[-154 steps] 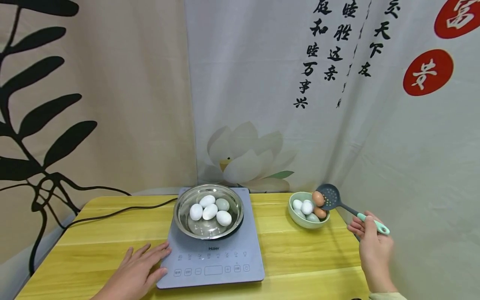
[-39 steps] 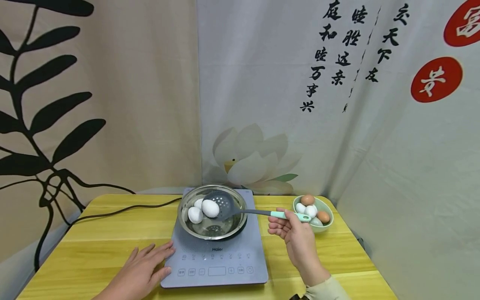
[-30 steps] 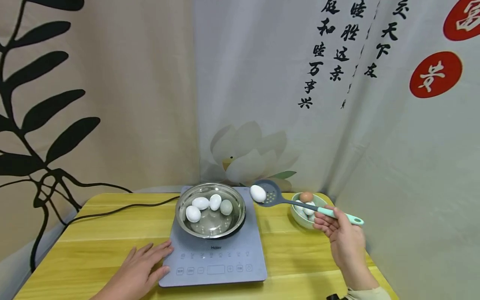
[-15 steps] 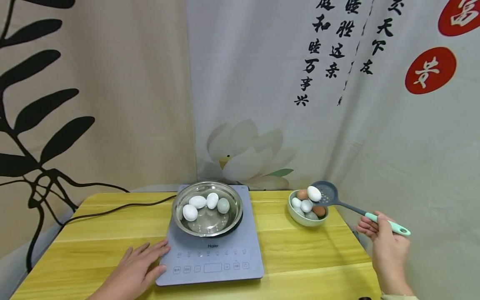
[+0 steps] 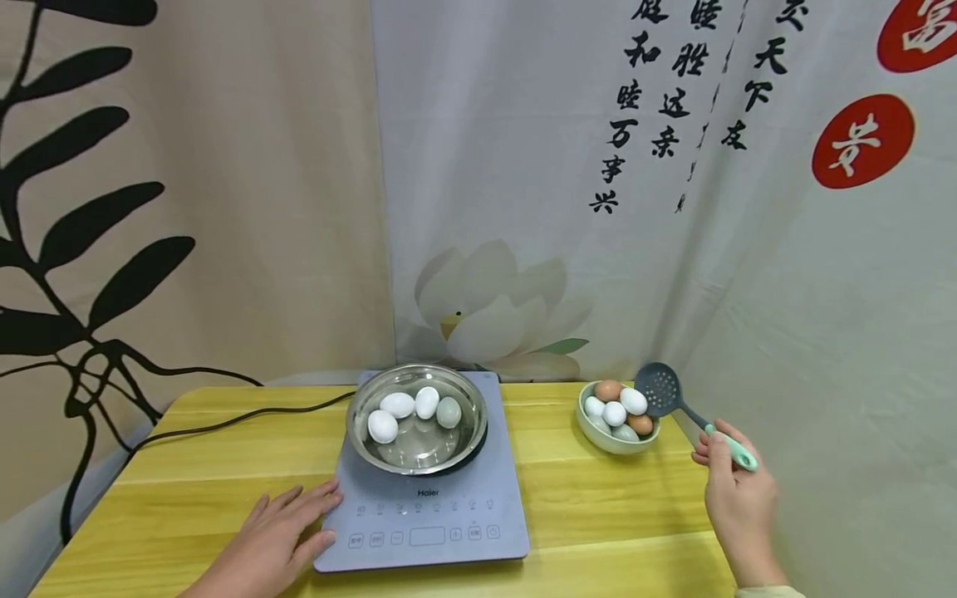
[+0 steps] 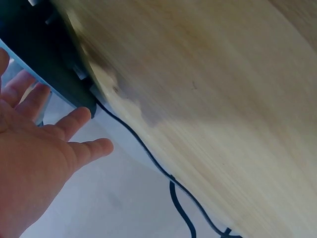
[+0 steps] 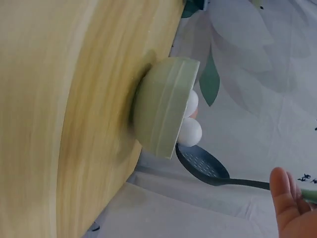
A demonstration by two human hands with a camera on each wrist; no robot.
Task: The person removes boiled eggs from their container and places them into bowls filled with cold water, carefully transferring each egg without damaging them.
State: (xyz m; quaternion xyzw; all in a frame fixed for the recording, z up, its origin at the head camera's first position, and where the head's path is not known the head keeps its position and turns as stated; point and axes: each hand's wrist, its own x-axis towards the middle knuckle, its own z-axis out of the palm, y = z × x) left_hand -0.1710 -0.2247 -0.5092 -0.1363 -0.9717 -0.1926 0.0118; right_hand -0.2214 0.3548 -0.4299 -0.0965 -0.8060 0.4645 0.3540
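Note:
My right hand grips the mint-green handle of a dark slotted skimmer. The skimmer's head carries nothing and stands at the right rim of a light green bowl heaped with white, greenish and brown eggs. A white egg lies on top of the heap, right beside the skimmer. In the right wrist view the skimmer head meets the bowl's rim. My left hand rests its outstretched fingers against the left edge of an induction cooker. On the cooker, a steel basin holds several eggs in its bottom.
The wooden table carries everything. A black power cord runs left from behind the cooker across the table. Printed curtains hang close behind and along the right side. Table surface lies between cooker and bowl.
The skimmer lifted a white egg out of the basin and travelled right to the bowl. That egg now lies in the bowl and the skimmer head is bare. The left hand stayed put.

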